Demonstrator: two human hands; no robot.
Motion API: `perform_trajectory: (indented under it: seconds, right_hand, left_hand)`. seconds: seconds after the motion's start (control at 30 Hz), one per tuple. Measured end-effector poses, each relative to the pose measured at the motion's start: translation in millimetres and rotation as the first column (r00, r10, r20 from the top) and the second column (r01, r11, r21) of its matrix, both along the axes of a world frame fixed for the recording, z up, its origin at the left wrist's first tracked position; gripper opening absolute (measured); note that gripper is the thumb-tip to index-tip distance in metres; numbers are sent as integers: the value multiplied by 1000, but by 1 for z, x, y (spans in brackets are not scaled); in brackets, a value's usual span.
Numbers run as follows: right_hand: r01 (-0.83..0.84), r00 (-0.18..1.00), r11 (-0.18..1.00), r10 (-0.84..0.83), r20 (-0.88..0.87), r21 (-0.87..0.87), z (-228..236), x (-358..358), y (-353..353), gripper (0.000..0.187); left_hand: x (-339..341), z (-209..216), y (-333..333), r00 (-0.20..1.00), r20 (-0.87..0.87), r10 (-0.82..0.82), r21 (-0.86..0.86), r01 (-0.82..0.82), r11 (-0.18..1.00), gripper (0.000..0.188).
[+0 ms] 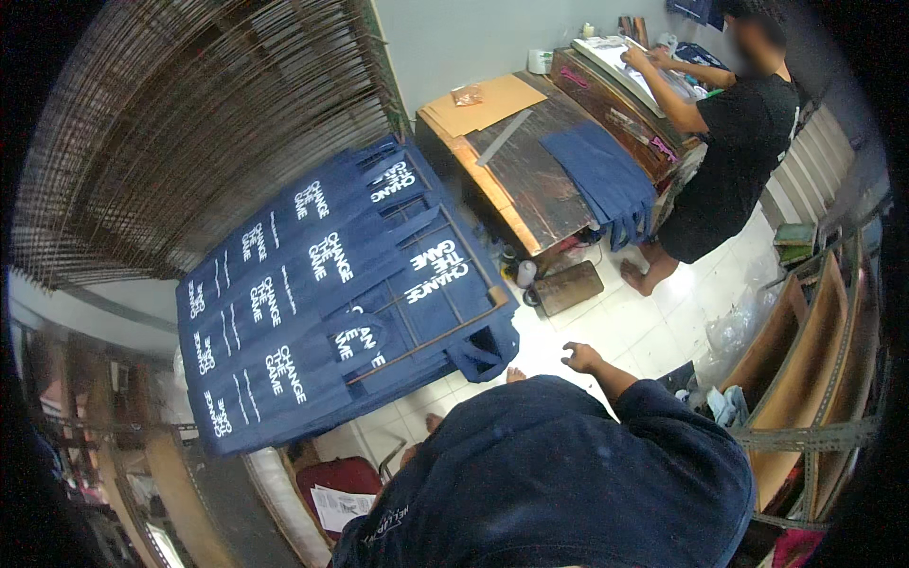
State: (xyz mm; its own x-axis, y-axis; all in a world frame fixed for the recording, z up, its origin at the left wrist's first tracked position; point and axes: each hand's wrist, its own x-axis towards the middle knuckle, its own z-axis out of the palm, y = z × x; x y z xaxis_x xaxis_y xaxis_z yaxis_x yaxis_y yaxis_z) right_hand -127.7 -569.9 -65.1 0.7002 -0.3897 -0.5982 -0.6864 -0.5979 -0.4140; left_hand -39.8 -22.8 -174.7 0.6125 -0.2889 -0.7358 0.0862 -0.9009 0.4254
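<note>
My right hand (584, 359) hangs over the white tiled floor to the right of the drying rack. Its fingers are partly apart, and nothing shows in them. My left hand cannot be made out; my torso in a dark shirt hides that side. Ahead and to the left, dark blue fabric bags (294, 312) with white print lie in overlapping rows on the rack. A rusty metal wire frame (495, 297) rests across the bags at the rack's right end, the part nearest my right hand.
Raised wire racks (218, 123) lean above the bags. Beyond stands a dark worktable (521, 189) with blue cloth (601, 170). A co-worker (748, 142) bends over a printing table at the far right. A maroon chair (331, 478) holds papers; wooden-edged frames (805, 341) stand at right.
</note>
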Motion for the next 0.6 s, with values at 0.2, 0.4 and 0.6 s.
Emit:
perform_trajectory:
  seconds: [0.2,0.4,0.6]
  right_hand:
    - [180,977,979,-189,-96,-97,-11,-33,-94,50]
    - [309,950,947,-312,-25,-92,-35,-18,-132,43]
    - [273,952,945,-239,-189,181,-12,20,-113,34]
  left_hand:
    - [8,8,-52,995,98,-3,-87,12,996,40]
    - [19,76,-125,981,190,45,-245,3,969,41]
    - [22,66,-119,988,156,18,-157,7,988,47]
